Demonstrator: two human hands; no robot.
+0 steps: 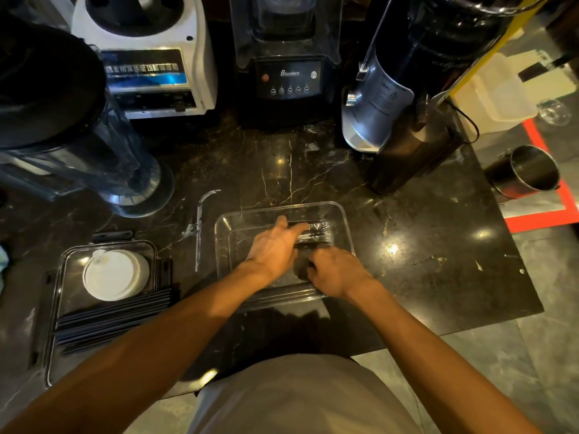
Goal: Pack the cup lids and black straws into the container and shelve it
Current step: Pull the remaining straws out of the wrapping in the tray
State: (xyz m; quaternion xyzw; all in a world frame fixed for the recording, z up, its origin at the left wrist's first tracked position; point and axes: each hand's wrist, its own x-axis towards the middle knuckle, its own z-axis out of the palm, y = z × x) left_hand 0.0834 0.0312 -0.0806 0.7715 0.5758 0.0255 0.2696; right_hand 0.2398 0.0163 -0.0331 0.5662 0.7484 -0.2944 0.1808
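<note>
Head view shows both my hands down inside the clear container (340,214), which sits on the dark marble counter (423,245) straight in front of me. My left hand (275,245) reaches across its floor with the fingers stretched out nearly flat, resting on a small bundle of black straws (313,238) that lies there with its long axis running left to right. My right hand (335,274) is at the near right of the container with its fingers curled over something dark; I cannot tell what it is, or how firmly it is held.

The rest of the load lies to my left. The container's lid (62,277) rests flat on the counter, well apart from the container, and carries a stack of white cup lids (112,274) at its far end and a long row of black straws (109,317) just nearer me. Those straws also lie roughly left to right, tilted a little up toward the right, so their right ends point at the container.

My left hand is the nearer one to that pile, so I judge the next fetch falls to it: sweep left, take the straws across their length, and carry them right without turning them.
</note>
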